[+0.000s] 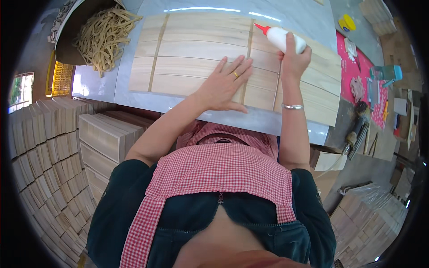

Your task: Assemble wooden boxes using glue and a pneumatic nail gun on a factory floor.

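Pale wooden boards [201, 44] lie side by side on the table, crossed by several narrow grooves or strips. My right hand [295, 58] is wrapped round a white squeeze bottle [279, 38] with a red pointed nozzle. The bottle is tilted, and its tip is at the far end of a dark cross line [250, 40] on the boards. My left hand [228, 85] lies flat on the boards near the lower part of that same line, fingers spread, with a ring on one finger. Whether glue comes from the tip is too small to tell.
A bin [67, 33] of tan rubber bands [103, 38] stands at the far left, by a yellow crate [60, 78]. Stacked wood pieces [49, 156] fill the lower left. At right, a pink mat [348, 67] holds small items near a teal-lidded container [386, 73].
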Available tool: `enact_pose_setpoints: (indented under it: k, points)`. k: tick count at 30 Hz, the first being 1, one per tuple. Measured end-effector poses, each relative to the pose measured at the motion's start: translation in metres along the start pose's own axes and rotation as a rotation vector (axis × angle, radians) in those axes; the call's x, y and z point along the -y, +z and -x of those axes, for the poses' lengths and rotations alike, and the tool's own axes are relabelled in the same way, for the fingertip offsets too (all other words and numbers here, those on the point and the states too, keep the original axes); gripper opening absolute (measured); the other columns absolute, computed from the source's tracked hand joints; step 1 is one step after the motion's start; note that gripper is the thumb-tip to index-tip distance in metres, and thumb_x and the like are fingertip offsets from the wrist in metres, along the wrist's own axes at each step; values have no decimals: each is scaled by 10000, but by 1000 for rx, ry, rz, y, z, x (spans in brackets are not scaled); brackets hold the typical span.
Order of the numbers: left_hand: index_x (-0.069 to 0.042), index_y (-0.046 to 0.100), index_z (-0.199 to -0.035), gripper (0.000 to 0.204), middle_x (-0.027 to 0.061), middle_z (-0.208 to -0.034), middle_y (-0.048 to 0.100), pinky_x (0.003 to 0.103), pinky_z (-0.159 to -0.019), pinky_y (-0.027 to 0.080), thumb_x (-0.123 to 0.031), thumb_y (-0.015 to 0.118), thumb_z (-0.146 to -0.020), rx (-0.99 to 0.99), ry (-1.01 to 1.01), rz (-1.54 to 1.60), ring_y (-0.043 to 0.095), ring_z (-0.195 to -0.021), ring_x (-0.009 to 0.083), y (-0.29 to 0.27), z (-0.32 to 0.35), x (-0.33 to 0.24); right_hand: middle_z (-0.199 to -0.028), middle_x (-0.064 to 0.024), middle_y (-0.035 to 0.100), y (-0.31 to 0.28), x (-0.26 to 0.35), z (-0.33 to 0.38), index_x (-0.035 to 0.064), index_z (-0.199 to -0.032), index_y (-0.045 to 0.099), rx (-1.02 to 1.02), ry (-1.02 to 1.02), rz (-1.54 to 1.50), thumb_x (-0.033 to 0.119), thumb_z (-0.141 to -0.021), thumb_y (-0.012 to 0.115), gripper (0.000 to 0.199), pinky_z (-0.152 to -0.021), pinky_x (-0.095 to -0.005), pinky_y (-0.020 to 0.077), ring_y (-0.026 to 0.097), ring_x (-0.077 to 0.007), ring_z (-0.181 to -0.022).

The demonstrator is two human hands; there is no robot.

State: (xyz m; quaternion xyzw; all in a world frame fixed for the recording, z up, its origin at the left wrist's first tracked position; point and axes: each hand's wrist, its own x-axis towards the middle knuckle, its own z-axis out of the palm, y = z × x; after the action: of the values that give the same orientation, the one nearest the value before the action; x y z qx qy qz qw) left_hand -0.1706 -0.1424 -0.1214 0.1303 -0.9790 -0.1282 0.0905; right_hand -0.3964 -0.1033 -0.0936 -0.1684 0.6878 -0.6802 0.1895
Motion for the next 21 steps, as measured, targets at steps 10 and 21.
enact_pose_setpoints:
  k: [10, 21]
  points:
    - [-40, 322, -1575, 1038, 123, -1696, 215, 583, -1255, 104, -571, 698, -766, 77, -266, 3, 136, -1581, 312, -22, 63, 22, -1007, -192, 603, 11, -8, -7, -82, -1177, 503, -31, 25, 137, 383, -885, 762, 607, -496, -249, 524, 614, -186, -587]
    - [-73, 368, -1562, 967, 59, -1679, 281, 567, -1251, 142, -569, 683, -793, -68, -268, -117, 197, -1569, 254, -5, 71, 29, -909, -149, 614, -73, -13, 104, -44, -1162, 527, 49, 41, 214, 331, -955, 708, 465, -457, -226, 455, 564, -124, -551]
